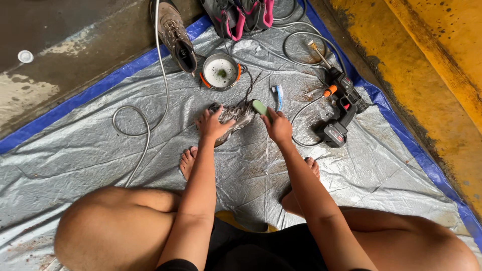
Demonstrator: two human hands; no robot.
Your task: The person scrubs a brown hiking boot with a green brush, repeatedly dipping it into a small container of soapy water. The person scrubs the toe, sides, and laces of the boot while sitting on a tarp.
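Scrubbing a wet shoe mid-tarp.
Left hand (pixel 213 124) fingers pinning the shoe (pixel 236 116); right hand (pixel 277 128) closed round a green brush (pixel 260 108). Shoe looks soft, slippery; best held by its sole.

Soft, even daylight falls on the tarp (pixel 125 165), its wrinkles catching mild glare. Shadows are faint beneath the legs. Focus stays sharp throughout; wide-angle stretch bends the frame's edges.

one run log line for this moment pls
left hand: holds muddy shoe on tarp | right hand: green brush on shoe | nearby: bowl, boot, sprayer
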